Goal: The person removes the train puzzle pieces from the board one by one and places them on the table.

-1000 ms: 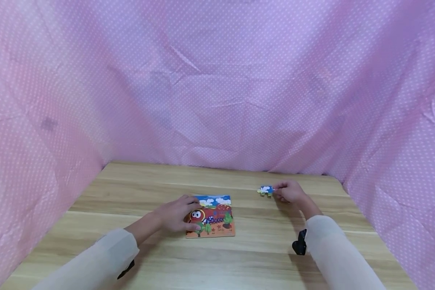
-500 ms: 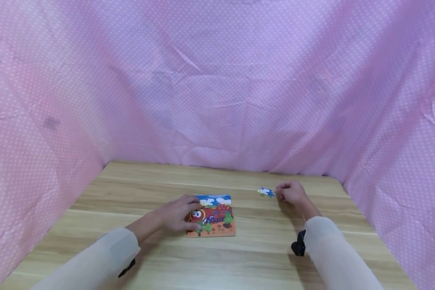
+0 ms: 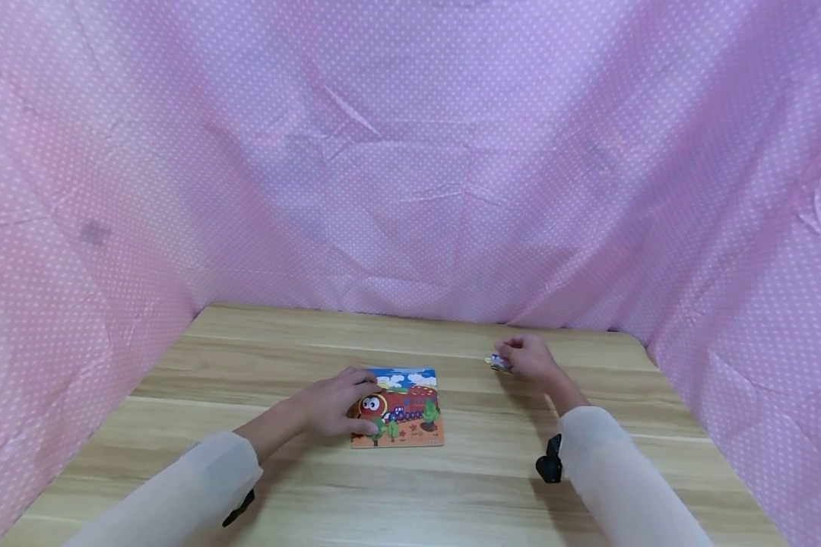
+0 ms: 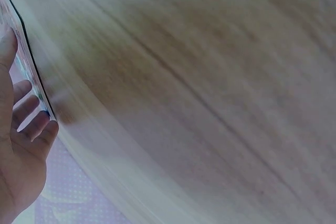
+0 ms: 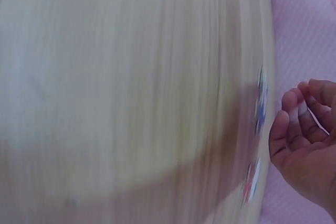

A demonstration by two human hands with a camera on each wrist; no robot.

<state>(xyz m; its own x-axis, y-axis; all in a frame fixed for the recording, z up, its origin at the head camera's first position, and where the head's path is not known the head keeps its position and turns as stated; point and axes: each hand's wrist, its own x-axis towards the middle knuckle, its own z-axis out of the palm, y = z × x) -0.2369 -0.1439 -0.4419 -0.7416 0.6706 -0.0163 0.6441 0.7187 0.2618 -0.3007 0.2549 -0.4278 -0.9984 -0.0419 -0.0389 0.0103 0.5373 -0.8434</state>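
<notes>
A square puzzle [image 3: 410, 414] with a red caterpillar-like train, trees and a cloudy sky lies flat on the table. My left hand [image 3: 334, 403] rests over its left side, thumb low on the picture and fingers higher up. In the left wrist view, the left hand [image 4: 23, 145] has its fingertips right at the board's edge. Farther back, a loose puzzle piece [image 3: 497, 362] in blue and white lies partly covered by my right hand [image 3: 530, 358]. The right wrist view has the right hand [image 5: 310, 140] loosely curled beside the blue-and-white piece [image 5: 261, 100].
Pale wood-grain table [image 3: 397, 501] surrounds the puzzle. Pink dotted cloth [image 3: 410, 190] hangs along the back and both sides. A small, blurred red-and-white patch [image 5: 251, 182] shows below the piece in the right wrist view.
My right hand let go of the loose piece and drew slightly right, then came back left over it. The piece turned a little. My left hand and the puzzle stayed put.
</notes>
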